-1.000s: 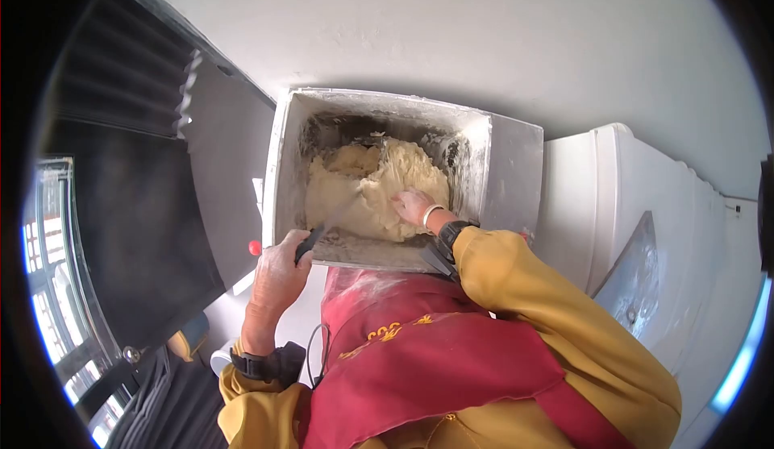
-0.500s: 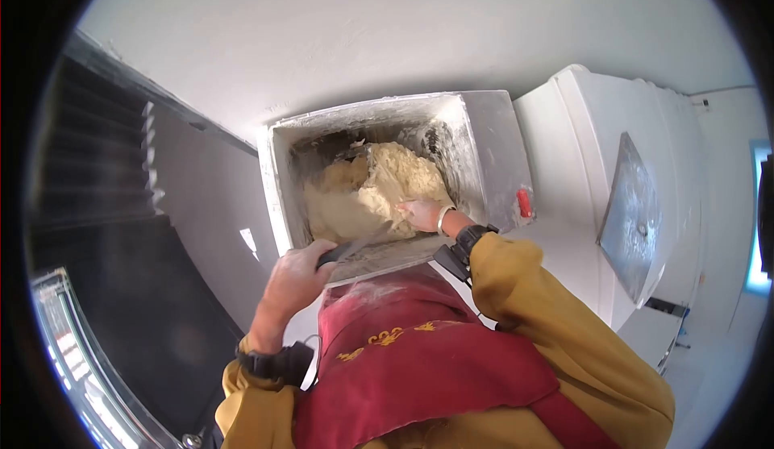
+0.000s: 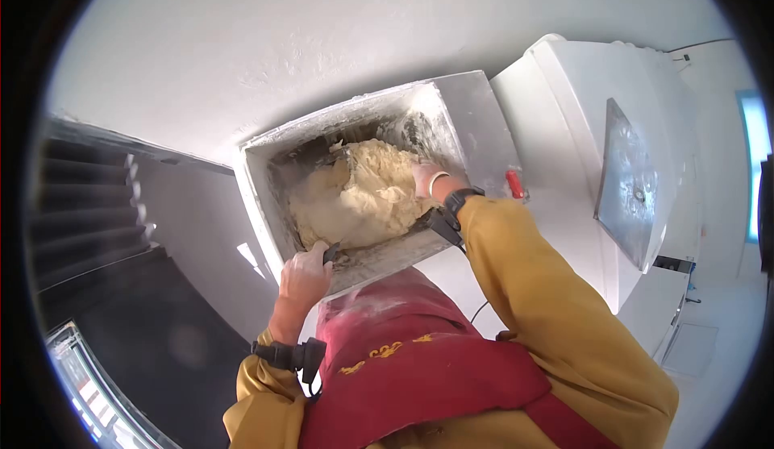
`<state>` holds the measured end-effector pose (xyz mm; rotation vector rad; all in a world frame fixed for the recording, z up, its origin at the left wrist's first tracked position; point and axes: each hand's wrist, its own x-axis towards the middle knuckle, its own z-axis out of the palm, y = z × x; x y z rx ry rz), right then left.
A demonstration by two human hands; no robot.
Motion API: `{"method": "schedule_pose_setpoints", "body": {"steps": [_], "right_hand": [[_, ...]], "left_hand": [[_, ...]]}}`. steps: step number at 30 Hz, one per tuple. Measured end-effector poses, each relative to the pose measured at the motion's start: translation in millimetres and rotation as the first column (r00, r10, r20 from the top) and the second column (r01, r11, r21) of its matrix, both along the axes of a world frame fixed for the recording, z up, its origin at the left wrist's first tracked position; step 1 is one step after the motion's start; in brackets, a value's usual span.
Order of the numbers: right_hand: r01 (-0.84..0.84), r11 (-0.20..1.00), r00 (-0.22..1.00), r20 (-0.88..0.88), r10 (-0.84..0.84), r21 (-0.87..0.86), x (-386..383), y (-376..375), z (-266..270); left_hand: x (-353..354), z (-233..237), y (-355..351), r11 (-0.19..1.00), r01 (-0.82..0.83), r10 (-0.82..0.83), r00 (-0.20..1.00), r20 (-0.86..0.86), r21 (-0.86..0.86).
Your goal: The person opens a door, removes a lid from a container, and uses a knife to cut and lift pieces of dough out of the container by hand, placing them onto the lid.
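A large, rough mass of pale dough [image 3: 367,195] fills much of the flour-dusted metal trough [image 3: 262,183] in front of me. My left hand [image 3: 305,276] is closed around the dark handle of a knife [image 3: 331,252] at the trough's near left corner. The knife's blade is hard to make out against the dough. At the right side of the dough, my right hand [image 3: 425,180] grips its edge, with the fingertips partly hidden.
A grey housing with a red switch [image 3: 514,185] adjoins the trough on the right. Farther right stands a white cabinet [image 3: 556,118] with a metal sheet [image 3: 629,183] against it. A wall [image 3: 282,46] rises behind the trough. Dark steps [image 3: 85,183] are at the left.
My right hand has moved from the near part of the dough to its right edge, farther back. My left hand's knife now shows mostly its handle. The view has turned slightly.
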<state>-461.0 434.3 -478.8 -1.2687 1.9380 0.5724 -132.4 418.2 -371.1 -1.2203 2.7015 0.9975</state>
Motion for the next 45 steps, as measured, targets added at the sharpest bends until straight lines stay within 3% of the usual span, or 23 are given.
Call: {"method": "schedule_pose_setpoints", "body": {"steps": [4,7,8,11,12,15,19,20,22,26,29,30,34,38,41,42,45], "right_hand": [[-0.058,0.997,0.995,-0.084,0.062,0.043,-7,-15,-28],[-0.033,0.998,0.998,-0.048,0.036,0.062,-14,-29,-37],[-0.021,0.988,0.999,-0.035,0.027,0.155,-23,-34,-72],[-0.109,0.979,0.994,0.046,0.102,0.174,-22,-47,-75],[-0.071,0.975,0.997,0.058,0.060,0.211,-21,-53,-74],[0.007,0.982,0.994,0.102,-0.027,0.189,-19,-60,-68],[-0.034,0.979,0.998,-0.046,0.044,0.202,-6,-63,-73],[-0.043,0.994,0.996,-0.073,0.050,0.101,-4,-56,-73],[-0.036,0.996,0.999,-0.035,0.039,0.080,-9,-55,-62],[-0.097,0.983,0.995,-0.019,0.101,0.156,-8,-61,-43],[-0.113,0.992,0.991,-0.060,0.116,0.051,-7,-37,-55],[-0.063,0.989,0.994,-0.075,0.074,0.137,-4,-35,-50],[0.144,0.979,0.987,-0.088,-0.132,0.146,16,-7,-40],[0.263,0.956,0.962,-0.041,-0.270,-0.128,72,41,3],[0.332,0.940,0.939,-0.068,-0.338,-0.082,98,38,-2],[0.398,0.909,0.917,-0.030,-0.398,0.119,101,28,8],[0.440,0.882,0.893,-0.019,-0.450,-0.167,114,44,-7]], "left_hand": [[-4,6,8,0.997,-0.058,0.055,0.997,0.050,0.055],[-12,10,9,0.995,-0.076,0.070,0.994,0.085,0.072],[-14,10,9,0.995,-0.075,0.069,0.994,0.083,0.063],[-20,12,7,0.992,-0.094,0.085,0.991,0.105,0.085],[-22,13,5,0.990,-0.099,0.085,0.987,0.135,0.104],[-32,17,1,0.984,-0.104,0.071,0.974,0.216,0.145],[-43,15,-3,0.989,-0.066,0.032,0.968,0.248,0.130],[-45,15,-4,0.989,-0.060,0.023,0.965,0.261,0.134],[-45,16,-5,0.989,-0.050,0.009,0.961,0.278,0.141],[-38,12,-8,0.989,-0.025,-0.014,0.966,0.259,0.148],[-22,3,-15,0.986,0.030,-0.062,0.979,0.192,0.163],[-15,-1,-20,0.984,0.054,-0.082,0.983,0.162,0.169],[10,0,-37,0.973,0.150,-0.161,0.986,0.050,0.175],[26,6,-41,0.954,0.222,-0.235,0.971,0.048,0.201],[21,23,-54,0.937,0.292,-0.316,0.942,0.112,0.190],[21,32,-59,0.930,0.313,-0.342,0.929,0.143,0.193],[34,44,-81,0.931,0.328,-0.327,0.945,-0.035,0.161]]}}
